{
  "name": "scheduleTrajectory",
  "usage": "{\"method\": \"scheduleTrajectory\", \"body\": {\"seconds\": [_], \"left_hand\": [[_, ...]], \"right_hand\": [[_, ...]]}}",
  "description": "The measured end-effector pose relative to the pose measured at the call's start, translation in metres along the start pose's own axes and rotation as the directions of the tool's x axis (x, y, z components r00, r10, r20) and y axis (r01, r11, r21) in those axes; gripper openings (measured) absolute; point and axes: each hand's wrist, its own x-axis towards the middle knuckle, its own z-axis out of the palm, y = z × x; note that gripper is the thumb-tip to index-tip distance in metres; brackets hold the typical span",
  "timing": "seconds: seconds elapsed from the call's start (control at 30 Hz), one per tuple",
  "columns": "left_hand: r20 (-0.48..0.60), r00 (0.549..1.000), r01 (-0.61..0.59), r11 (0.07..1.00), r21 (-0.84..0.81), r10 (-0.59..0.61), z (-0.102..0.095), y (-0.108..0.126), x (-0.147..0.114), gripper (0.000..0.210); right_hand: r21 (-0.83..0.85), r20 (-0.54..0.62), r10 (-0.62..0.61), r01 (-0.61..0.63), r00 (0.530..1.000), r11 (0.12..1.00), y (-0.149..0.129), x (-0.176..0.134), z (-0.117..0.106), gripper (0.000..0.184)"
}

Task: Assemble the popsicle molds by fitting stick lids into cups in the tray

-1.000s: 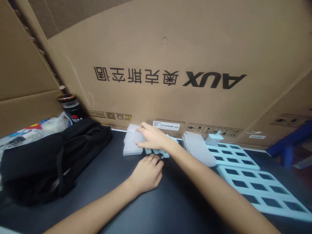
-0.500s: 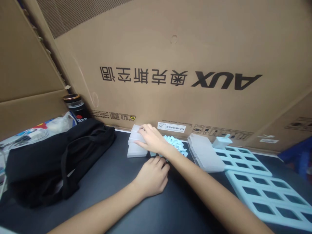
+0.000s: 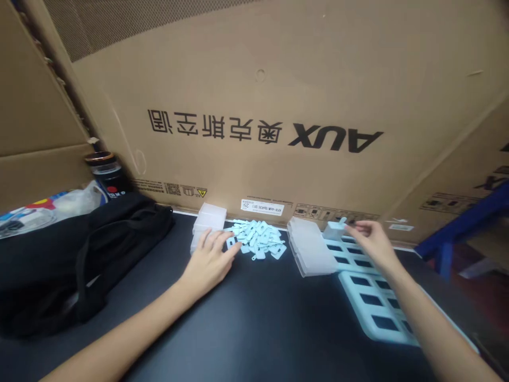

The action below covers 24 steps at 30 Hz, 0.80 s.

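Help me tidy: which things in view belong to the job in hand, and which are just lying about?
Likely the job's, near left hand and right hand:
translucent white plastic cases
small pale-blue plastic tags, piled
pale-blue block with tab
pale-blue plastic frames with rectangular openings

Probably just lying about:
black fabric bag
black cylindrical container with coppery rim
crumpled translucent plastic
brown cardboard box

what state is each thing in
left hand, fingers spread
right hand, at blue block, grip unclear
blue block, tab up
blue pieces, loosely piled
left clear boxes, partly covered
right clear boxes, stacked
blue trays, flat
black bag, slumped
bottle, upright
cardboard box, print upside down
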Motion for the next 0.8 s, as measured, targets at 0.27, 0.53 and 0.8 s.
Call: {"method": "scheduleTrajectory", "body": {"seconds": [0.27,0.53,0.8], "left_hand": [[0.020,0.999,0.045,0.994,0.099,-0.048,-0.001,-0.039,-0.032,0.035],[0.067,0.990,0.123,0.992,-0.003,-0.123,0.005,-0.047,-0.036,0.030],[0.074,0.970,0.238,0.963,-0.124,-0.231,0.006,-0.050,-0.038,0.034]], "right_hand": [[-0.284,0.193,0.015,0.042,0.981,0.958,0.006,-0.002,0.038,0.062],[-0.595,0.122,0.028,0.051,0.992,0.802,-0.001,-0.012,0.045,0.080],[-0.524,0.098,0.032,0.024,0.995,0.851,-0.002,-0.010,0.040,0.081]]}}
